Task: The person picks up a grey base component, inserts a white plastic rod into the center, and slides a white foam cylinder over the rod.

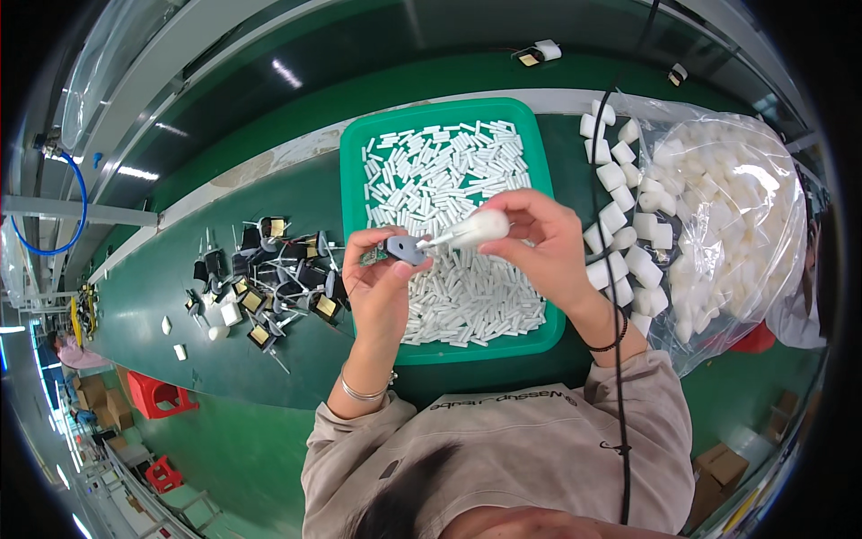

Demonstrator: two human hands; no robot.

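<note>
Above the tray, my left hand (377,301) is closed on a small grey-and-black device (404,251) with a bit of green circuit board showing at its side. My right hand (552,251) pinches a rounded, translucent white cap (485,228). A thin pale stem runs from the grey end of the device into or beside the cap; which one I cannot tell. Both hands hang over a green plastic tray (353,193) filled with short white cylindrical sticks (456,184).
Left on the green table (180,269) lies a heap of black devices with thin stems (287,274). Loose white caps (613,218) lie right of the tray, beside a clear bag (741,216) full of them. A black cable (620,386) hangs down past my right arm.
</note>
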